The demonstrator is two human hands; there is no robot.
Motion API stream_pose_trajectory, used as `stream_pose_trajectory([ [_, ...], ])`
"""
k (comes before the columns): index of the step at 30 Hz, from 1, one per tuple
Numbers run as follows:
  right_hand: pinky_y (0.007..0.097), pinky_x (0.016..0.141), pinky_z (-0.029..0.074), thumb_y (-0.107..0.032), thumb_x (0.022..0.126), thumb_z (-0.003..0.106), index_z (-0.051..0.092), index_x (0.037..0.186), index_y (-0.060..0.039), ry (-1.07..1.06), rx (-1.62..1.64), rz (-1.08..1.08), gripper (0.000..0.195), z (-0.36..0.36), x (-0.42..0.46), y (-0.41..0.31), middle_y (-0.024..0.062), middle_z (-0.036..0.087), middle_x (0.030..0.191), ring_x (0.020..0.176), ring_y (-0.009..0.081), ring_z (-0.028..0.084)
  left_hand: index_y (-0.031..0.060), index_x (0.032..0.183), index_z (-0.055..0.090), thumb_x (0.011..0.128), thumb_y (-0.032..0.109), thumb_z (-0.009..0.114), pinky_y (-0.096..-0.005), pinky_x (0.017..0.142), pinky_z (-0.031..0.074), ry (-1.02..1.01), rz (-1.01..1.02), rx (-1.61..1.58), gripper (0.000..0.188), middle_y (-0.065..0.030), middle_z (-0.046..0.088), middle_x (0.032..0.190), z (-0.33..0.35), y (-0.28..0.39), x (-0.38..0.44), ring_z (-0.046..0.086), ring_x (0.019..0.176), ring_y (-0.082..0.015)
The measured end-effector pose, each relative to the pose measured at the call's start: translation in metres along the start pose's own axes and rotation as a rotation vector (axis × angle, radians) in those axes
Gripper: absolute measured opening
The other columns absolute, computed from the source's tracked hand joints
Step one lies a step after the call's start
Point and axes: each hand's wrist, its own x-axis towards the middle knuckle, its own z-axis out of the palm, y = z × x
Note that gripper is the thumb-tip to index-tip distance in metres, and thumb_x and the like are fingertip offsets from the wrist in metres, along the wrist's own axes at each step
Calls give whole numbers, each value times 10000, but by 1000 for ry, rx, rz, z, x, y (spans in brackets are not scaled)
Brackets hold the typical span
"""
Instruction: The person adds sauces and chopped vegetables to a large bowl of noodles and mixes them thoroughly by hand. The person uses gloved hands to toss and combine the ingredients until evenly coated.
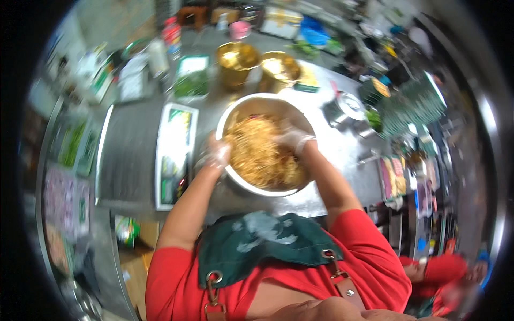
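A large round metal bowl (257,192) stands before me on a steel counter. It holds a heap of pale yellow shredded food (257,148), with darker bits near the right wall. My left hand (218,152), in a clear plastic glove, grips the bowl's left rim. My right hand (295,138), also gloved, is inside the bowl at the right of the heap; its fingers are blurred and partly hidden in the shreds, so their grip cannot be told.
Behind the bowl stand two gold-coloured metal pots (237,60). A lidded steel pot (350,106) and a stack of green-edged trays (415,104) are at the right. On the left lies a white-framed glass-topped container (176,156). A co-worker in red (443,269) is at lower right.
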Motion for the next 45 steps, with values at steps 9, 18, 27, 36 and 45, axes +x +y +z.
stream_pose_trajectory([
  [9, 415, 813, 526, -417, 678, 752, 671, 1035, 27, 56, -540, -119, 575, 88, 25, -7, 211, 673, 1014, 956, 327, 656, -57, 841, 539, 654, 23, 574, -404, 652, 452, 117, 16, -56, 206, -192, 579, 754, -7, 35, -1, 543, 657, -299],
  [18, 336, 733, 535, -232, 708, 659, 738, 889, -108, -7, -1041, -100, 233, 9, -11, -33, 87, 705, 905, 871, 237, 676, 87, 731, 500, 785, 36, 535, -333, 484, 402, 201, 257, -9, 82, -46, 490, 614, -14, 7, 0, 464, 520, -153],
  [27, 279, 545, 510, 32, 718, 615, 643, 1117, -43, 369, 790, -102, 407, -39, -83, -80, 56, 680, 828, 618, 142, 616, -49, 1009, 578, 700, 73, 569, -465, 848, 472, 71, -162, 160, 332, -311, 619, 950, -23, 38, -12, 599, 931, -461],
  [36, 321, 1053, 348, -382, 711, 804, 196, 1453, 55, 123, 343, -159, 1054, -21, 21, 4, 269, 439, 1375, 1284, 304, 444, -57, 902, 572, 672, 24, 541, -472, 775, 469, 179, -94, 158, 246, -307, 610, 843, -22, 48, -15, 604, 835, -468],
  [45, 429, 939, 447, -218, 873, 523, 694, 1031, -92, 60, -939, -629, 264, 97, 47, -7, 150, 676, 1011, 986, 304, 634, -38, 951, 578, 700, 13, 568, -437, 733, 531, 80, -261, 140, 256, -260, 640, 863, -36, 59, -24, 662, 792, -399],
])
